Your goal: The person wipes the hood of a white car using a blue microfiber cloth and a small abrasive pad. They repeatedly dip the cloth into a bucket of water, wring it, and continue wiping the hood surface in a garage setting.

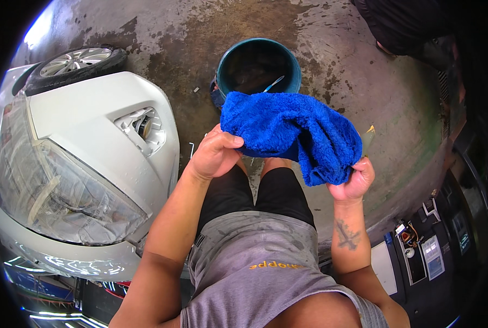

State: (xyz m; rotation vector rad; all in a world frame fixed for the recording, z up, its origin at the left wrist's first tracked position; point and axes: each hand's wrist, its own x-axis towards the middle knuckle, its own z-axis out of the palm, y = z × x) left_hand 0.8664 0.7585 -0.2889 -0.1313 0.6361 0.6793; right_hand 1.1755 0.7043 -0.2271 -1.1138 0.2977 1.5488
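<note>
The big, fluffy blue cloth (287, 117) is up in the air in front of the person's body. The hands are apart, and each one pinches an end of it. The left hand (214, 154) has its thumb on top. The right hand (353, 182) grips the lower right end. Holding both ends probably keeps the cloth wide and off the grey, wet-looking floor (331, 33). It hangs in folds near the right hand, likely because it is thick and floppy. Past it stands a round teal bucket (295, 68), maybe left close so it is easy to reach. On the left is a white car (85, 109), with a crinkly clear sheet (69, 202) over part of it, perhaps to keep that part clean.
</note>
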